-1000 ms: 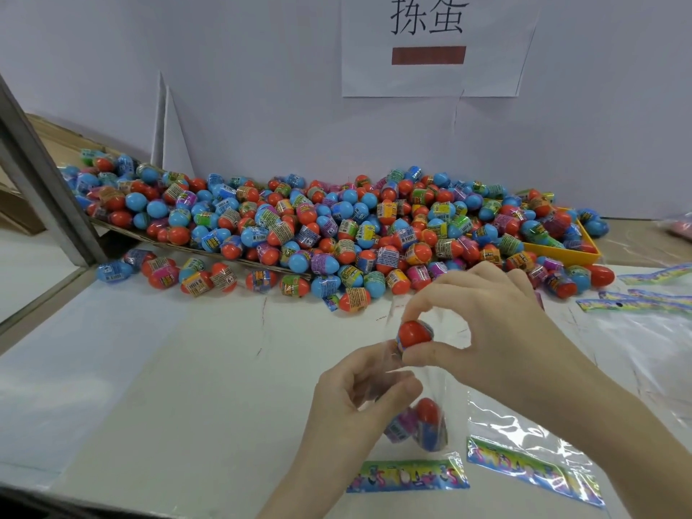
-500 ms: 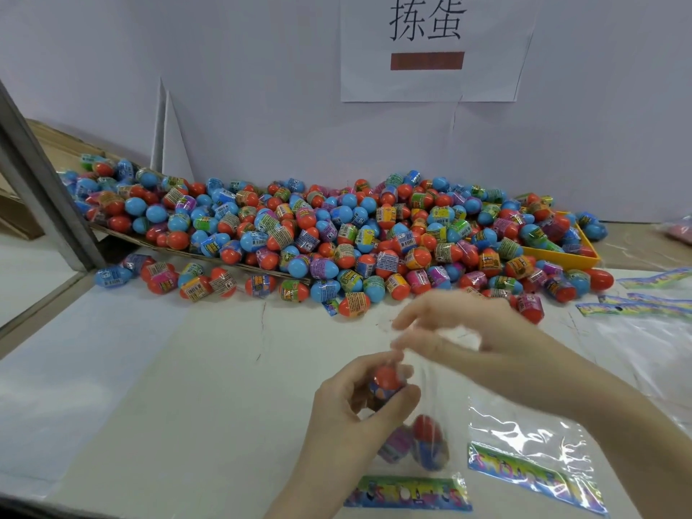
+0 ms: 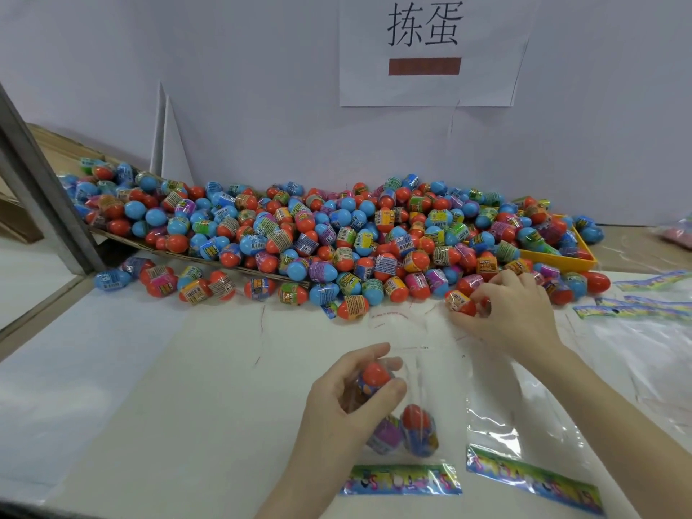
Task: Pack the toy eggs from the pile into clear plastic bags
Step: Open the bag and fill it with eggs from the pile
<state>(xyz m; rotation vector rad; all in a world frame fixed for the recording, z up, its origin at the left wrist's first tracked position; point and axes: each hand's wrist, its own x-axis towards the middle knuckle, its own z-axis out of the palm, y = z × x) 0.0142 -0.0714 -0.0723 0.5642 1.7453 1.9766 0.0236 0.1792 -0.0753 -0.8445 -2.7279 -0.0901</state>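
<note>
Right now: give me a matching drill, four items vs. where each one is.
Items:
1. left hand
2. right hand
3. yellow tray
4. paper sign

Places:
A. on the wall
B. at the pile's near edge, on an egg
C. under the pile's right end
D. holding the bag with eggs inside

Pairs: 1-D, 2-B, 3-C, 4-A

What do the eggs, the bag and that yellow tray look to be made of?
Eggs: probably hard glossy plastic with printed film bands; they shine.
Bag: thin clear plastic film, see-through, creased, with a printed strip along the bottom.
Yellow tray: seemingly rigid plastic, smooth and evenly coloured.
</note>
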